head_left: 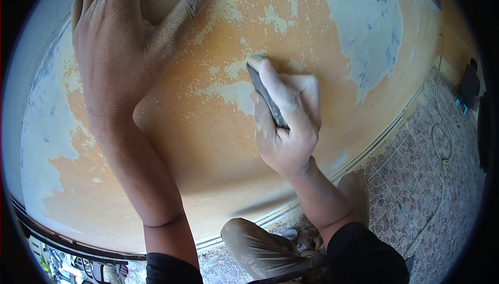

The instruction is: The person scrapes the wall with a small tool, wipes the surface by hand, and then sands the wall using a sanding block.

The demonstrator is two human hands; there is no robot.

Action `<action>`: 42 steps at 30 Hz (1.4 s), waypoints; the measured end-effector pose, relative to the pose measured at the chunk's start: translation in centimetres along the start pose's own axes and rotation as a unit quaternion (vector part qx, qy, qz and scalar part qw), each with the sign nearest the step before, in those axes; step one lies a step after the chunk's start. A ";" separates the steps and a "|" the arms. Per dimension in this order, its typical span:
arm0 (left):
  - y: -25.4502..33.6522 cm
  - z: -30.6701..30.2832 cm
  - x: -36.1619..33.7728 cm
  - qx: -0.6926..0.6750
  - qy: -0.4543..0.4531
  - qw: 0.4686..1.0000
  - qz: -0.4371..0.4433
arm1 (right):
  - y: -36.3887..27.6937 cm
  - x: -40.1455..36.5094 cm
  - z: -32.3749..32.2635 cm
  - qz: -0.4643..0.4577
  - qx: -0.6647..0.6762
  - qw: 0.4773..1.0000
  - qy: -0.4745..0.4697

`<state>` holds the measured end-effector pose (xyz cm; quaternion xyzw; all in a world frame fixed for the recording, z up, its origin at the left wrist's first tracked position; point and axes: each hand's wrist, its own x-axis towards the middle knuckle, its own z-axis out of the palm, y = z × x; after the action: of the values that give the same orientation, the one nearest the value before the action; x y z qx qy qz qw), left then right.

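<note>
A broad curved panel (208, 164) fills most of the view, orange-tan with patchy pale and bluish-grey areas where the surface layers show through. My right hand (291, 112), dusted white, grips a dark sanding block (267, 96) with fingers and thumb on either side. The block's lower face rests against the panel near a pale patch, and its underside is hidden. At the upper left my left hand (117, 45), coated in dust, lies flat on the panel. Its thumb is stretched out to the right, and the fingertips run past the top of the view.
Along the panel's lower edge runs a pale trim strip (384, 133). My bent knee (254, 245) is just beyond that edge. Patterned floor tiles (405, 175) stretch to the right, where a thin hose or cable (442, 143) lies. A dark object (469, 86) stands at the far right.
</note>
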<state>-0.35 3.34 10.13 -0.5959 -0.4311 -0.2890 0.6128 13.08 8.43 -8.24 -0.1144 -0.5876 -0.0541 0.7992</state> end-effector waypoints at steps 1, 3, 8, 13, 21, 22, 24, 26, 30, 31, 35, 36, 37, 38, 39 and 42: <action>0.4 0.2 -0.1 -0.001 -0.001 1.000 -0.001 | 0.5 1.5 0.6 -0.017 0.002 1.000 0.006; 1.4 0.6 -0.2 -0.111 0.096 0.989 0.029 | 0.4 1.4 0.2 -0.025 -0.025 0.999 -0.003; -0.1 1.3 0.0 -0.080 0.123 0.987 0.061 | 0.4 -9.4 -3.3 0.001 -0.106 0.993 -0.042; 0.8 1.2 -0.2 -0.099 0.121 0.986 0.052 | -0.3 -4.7 -1.8 0.029 -0.054 0.998 -0.034; 0.1 -0.1 -0.1 0.007 -0.013 1.000 -0.016 | 0.0 -8.9 -3.2 0.044 -0.052 0.997 -0.038; -0.1 -0.1 -0.1 0.008 -0.012 1.000 -0.017 | -0.2 -9.5 -3.4 0.044 -0.067 0.996 -0.035; -0.1 0.2 -0.2 0.000 -0.003 1.000 -0.011 | 0.0 -8.9 -3.2 0.036 -0.064 0.997 -0.039; 0.7 0.5 -0.3 -0.056 0.042 0.997 0.012 | -0.3 -6.2 -2.6 0.033 -0.064 0.997 -0.038; 1.1 0.1 0.0 -0.109 0.074 0.991 0.024 | -0.5 -2.0 -1.5 0.042 -0.018 0.998 -0.052; 0.9 0.2 0.1 -0.107 0.077 0.991 0.022 | -0.3 -2.0 -1.4 0.035 -0.033 0.998 -0.051; 1.0 0.1 0.0 -0.087 0.080 0.992 0.032 | 0.1 -8.6 -3.4 0.021 -0.063 0.997 -0.046; 1.3 -0.1 0.0 -0.073 0.078 0.994 0.024 | -0.1 -8.8 -3.7 0.022 -0.071 0.996 -0.052; 1.2 0.0 -0.1 -0.075 0.076 0.994 0.024 | -0.4 -9.0 -3.9 0.029 -0.081 0.995 -0.059; 1.1 0.1 -0.2 -0.087 0.075 0.993 0.025 | -0.3 -9.0 -3.9 0.034 -0.083 0.994 -0.059; 0.9 0.2 -0.1 -0.100 0.075 0.992 0.026 | -0.4 -6.9 -3.2 0.041 -0.067 0.996 -0.052; -0.1 0.2 0.2 -0.034 0.008 0.999 0.009 | 0.7 -1.3 -0.9 0.004 -0.039 0.999 -0.022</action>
<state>-0.41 3.51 10.34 -0.6182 -0.4108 -0.3024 0.5980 13.69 8.79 -9.79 -0.1493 -0.6020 -0.0709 0.7812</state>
